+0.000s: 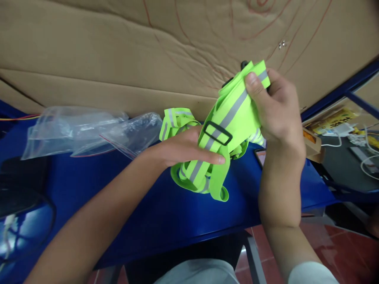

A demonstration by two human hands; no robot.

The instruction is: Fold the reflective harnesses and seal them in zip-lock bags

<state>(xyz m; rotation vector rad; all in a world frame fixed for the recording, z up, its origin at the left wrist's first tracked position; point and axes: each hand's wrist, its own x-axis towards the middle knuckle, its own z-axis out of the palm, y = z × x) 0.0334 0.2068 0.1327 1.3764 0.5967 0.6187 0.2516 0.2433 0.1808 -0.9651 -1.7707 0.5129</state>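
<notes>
Held up above the blue table is a folded neon-yellow reflective strap harness (233, 110) with grey stripes and a black slider buckle. My left hand (192, 148) wraps its lower part, thumb lying across the front just below the buckle. At the upper end my right hand (275, 102) pinches the folded straps between thumb and fingers. A loose strap end curls down beneath my left thumb. More neon-yellow reflective straps (177, 118) lie behind my left hand, partly hidden by it.
Clear plastic bags (83, 130) lie at the left on the blue table (142, 221). A cardboard panel (103, 51) with red scribbles stands behind. Near my right wrist is a phone (260, 157), partly covered. Farther right are a small cardboard box (312, 146) and white cables (367, 161).
</notes>
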